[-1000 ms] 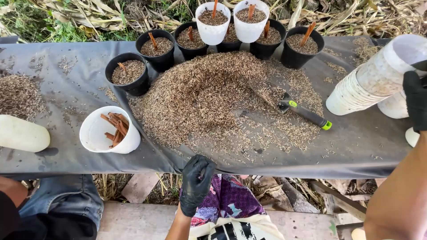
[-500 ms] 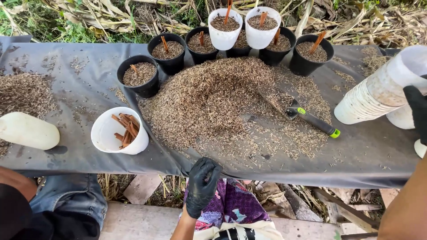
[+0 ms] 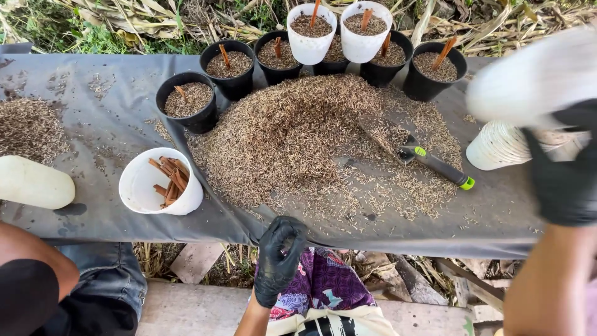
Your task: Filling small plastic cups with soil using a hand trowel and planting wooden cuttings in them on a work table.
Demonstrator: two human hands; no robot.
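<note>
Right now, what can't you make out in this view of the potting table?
- White cup in the right hand: motion-blurred, its shape unclear.
- Trowel blade: buried in the husk pile.
- Pale bottle: cut off by the left edge.
- Left hand: curled at the table edge; any contents hidden by its fingers.

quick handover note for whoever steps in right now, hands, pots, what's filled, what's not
Left black-gloved hand: curled at the near table edge, holding nothing visible.
Right black-gloved hand: gripping a blurred white plastic pot above the stack of white plastic pots lying on its side.
Green-tipped black-handled trowel: resting in the brown husk heap.
Done: the black and white pots along the far edge are filled, with sticks in most.
Left: the stacked pots; cuttings wait in the white tub.
</note>
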